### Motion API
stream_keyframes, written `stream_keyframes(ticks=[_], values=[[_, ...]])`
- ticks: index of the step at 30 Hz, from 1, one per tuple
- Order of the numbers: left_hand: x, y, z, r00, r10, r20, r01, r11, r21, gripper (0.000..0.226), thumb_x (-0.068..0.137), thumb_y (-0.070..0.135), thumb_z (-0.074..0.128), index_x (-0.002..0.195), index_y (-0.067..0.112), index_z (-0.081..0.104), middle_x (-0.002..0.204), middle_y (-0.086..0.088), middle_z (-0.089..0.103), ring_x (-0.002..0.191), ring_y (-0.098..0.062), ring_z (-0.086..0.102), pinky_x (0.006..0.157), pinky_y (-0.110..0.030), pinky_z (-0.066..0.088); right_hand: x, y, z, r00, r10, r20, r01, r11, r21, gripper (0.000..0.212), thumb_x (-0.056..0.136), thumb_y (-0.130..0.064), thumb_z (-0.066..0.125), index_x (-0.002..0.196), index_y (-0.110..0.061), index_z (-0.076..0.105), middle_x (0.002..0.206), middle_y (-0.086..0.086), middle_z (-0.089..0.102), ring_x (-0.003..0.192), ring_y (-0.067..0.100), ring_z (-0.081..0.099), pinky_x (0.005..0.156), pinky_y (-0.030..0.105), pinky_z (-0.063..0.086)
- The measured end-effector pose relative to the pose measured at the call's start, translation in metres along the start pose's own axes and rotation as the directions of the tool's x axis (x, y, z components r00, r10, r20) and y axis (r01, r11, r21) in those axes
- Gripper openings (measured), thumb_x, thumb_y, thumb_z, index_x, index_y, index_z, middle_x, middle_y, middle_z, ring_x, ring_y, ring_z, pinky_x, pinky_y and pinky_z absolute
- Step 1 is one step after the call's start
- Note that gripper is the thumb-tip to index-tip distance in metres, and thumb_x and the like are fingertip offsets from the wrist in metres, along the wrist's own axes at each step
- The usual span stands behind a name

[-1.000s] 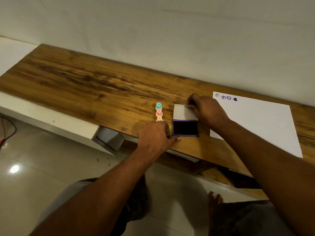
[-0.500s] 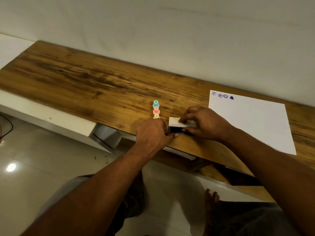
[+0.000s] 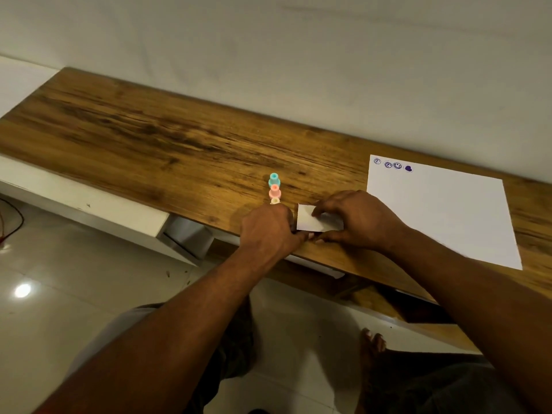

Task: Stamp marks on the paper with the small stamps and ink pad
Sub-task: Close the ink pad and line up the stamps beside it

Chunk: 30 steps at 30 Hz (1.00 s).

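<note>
Both forearms reach over the table's point(image 3: 149, 138) near edge. The left hand point(image 3: 268, 231), fingers curled, grips the ink pad point(image 3: 309, 219) at its 9 o'clock side. The right hand point(image 3: 358, 222) pinches it from 3 o'clock, fingers on the closed white lid. Three stamps point(image 3: 274, 192) stand in a line at 11 o'clock, the nearest half hidden by knuckles. The paper point(image 3: 442, 210) lies at 2 o'clock, with marks point(image 3: 394, 165) along its far edge.

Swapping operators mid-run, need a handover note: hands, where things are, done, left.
Hands: left hand holds the ink pad at its left end; right hand pinches it, fingers on the lid, thumb at the near edge.
Lid down, no ink showing. Three stamps stand in a row beside it, none held. Paper lies to the right.
Done: four purple marks in its far left corner.
Left: reopen the pad if more marks are wanted.
</note>
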<state>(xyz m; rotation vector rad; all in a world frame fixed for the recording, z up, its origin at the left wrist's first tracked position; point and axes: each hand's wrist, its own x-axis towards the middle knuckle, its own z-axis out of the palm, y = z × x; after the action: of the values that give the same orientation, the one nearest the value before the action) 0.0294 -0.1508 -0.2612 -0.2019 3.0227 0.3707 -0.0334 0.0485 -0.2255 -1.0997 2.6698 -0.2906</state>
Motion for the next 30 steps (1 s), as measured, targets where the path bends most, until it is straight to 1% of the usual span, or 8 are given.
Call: stream_keyframes(ticks=[3, 7, 13, 19, 23, 27, 28, 30], values=[[0.0, 0.0, -0.001, 1.0, 0.0, -0.001, 0.0, 1.0, -0.002, 0.047, 0.077, 0.077, 0.074, 0.083, 0.03, 0.071, 0.066, 0.013, 0.052, 0.072, -0.009, 0.058, 0.059, -0.028, 0.04, 0.001, -0.003, 0.0, 1.0, 0.001, 0.004, 0.0, 0.999, -0.048, 0.047, 0.087, -0.049, 0.075, 0.132, -0.035, 0.067, 0.137, -0.009, 0.067, 0.121, 0.018, 0.062, 0.094, 0.035, 0.055], [-0.001, 0.0, -0.002, 1.0, 0.003, 0.002, -0.003, 1.0, -0.007, 0.045, 0.078, 0.076, 0.075, 0.085, 0.031, 0.071, 0.068, 0.013, 0.051, 0.074, -0.009, 0.057, 0.061, -0.029, 0.041, 0.002, -0.007, 0.0, 1.0, 0.018, 0.008, -0.017, 0.993, -0.117, 0.049, 0.087, -0.054, 0.073, 0.133, -0.038, 0.064, 0.135, -0.01, 0.067, 0.119, 0.017, 0.062, 0.088, 0.033, 0.055], [0.003, -0.002, -0.002, 0.997, 0.014, 0.073, -0.012, 1.0, -0.025, 0.056, 0.07, 0.084, 0.073, 0.088, 0.031, 0.07, 0.074, 0.011, 0.061, 0.078, -0.011, 0.063, 0.061, -0.028, 0.043, 0.001, -0.008, -0.002, 0.997, 0.08, 0.009, -0.079, 0.992, -0.097, 0.051, 0.085, -0.054, 0.075, 0.133, -0.041, 0.064, 0.134, -0.012, 0.067, 0.118, 0.017, 0.063, 0.087, 0.033, 0.056], [0.001, 0.0, -0.007, 0.996, 0.03, 0.079, -0.026, 0.998, -0.05, 0.06, 0.071, 0.087, 0.07, 0.093, 0.031, 0.072, 0.073, 0.013, 0.06, 0.075, -0.009, 0.06, 0.054, -0.025, 0.035, 0.0, -0.014, -0.003, 0.996, 0.087, 0.013, -0.086, 0.994, -0.068, 0.045, 0.086, -0.051, 0.076, 0.128, -0.038, 0.065, 0.135, -0.008, 0.067, 0.117, 0.02, 0.063, 0.089, 0.035, 0.057], [0.0, 0.001, -0.008, 0.995, 0.043, 0.094, -0.04, 0.999, -0.034, 0.057, 0.078, 0.08, 0.07, 0.103, 0.029, 0.073, 0.084, 0.007, 0.067, 0.082, -0.011, 0.064, 0.064, -0.028, 0.046, 0.001, -0.013, 0.001, 0.994, 0.113, 0.003, -0.113, 0.992, -0.063, 0.054, 0.086, -0.053, 0.075, 0.135, -0.038, 0.058, 0.134, -0.004, 0.066, 0.117, 0.021, 0.062, 0.088, 0.034, 0.056], [-0.003, 0.003, -0.012, 0.988, 0.078, 0.133, -0.068, 0.995, -0.076, 0.054, 0.08, 0.076, 0.073, 0.102, 0.027, 0.073, 0.087, 0.006, 0.068, 0.082, -0.012, 0.063, 0.065, -0.028, 0.045, 0.002, -0.007, -0.005, 0.991, 0.129, 0.034, -0.13, 0.991, 0.041, 0.072, 0.085, -0.047, 0.079, 0.148, -0.041, 0.046, 0.157, 0.002, 0.047, 0.144, 0.028, 0.043, 0.108, 0.044, 0.045], [-0.003, 0.004, -0.013, 0.986, 0.092, 0.142, -0.08, 0.993, -0.09, 0.053, 0.08, 0.076, 0.073, 0.101, 0.027, 0.073, 0.087, 0.006, 0.068, 0.082, -0.011, 0.062, 0.065, -0.028, 0.044, 0.0, -0.004, -0.008, 0.989, 0.145, -0.001, -0.145, 0.989, 0.034, 0.078, 0.083, -0.051, 0.079, 0.151, -0.042, 0.041, 0.16, 0.002, 0.044, 0.148, 0.029, 0.038, 0.111, 0.045, 0.042], [-0.004, 0.005, -0.017, 0.98, 0.124, 0.155, -0.108, 0.989, -0.105, 0.051, 0.081, 0.075, 0.072, 0.1, 0.027, 0.074, 0.088, 0.006, 0.068, 0.082, -0.01, 0.061, 0.066, -0.028, 0.045, -0.002, 0.001, -0.013, 0.967, 0.222, -0.124, -0.22, 0.975, 0.026, 0.084, 0.08, -0.064, 0.076, 0.152, -0.04, 0.039, 0.157, 0.003, 0.049, 0.144, 0.029, 0.044, 0.11, 0.044, 0.044]])
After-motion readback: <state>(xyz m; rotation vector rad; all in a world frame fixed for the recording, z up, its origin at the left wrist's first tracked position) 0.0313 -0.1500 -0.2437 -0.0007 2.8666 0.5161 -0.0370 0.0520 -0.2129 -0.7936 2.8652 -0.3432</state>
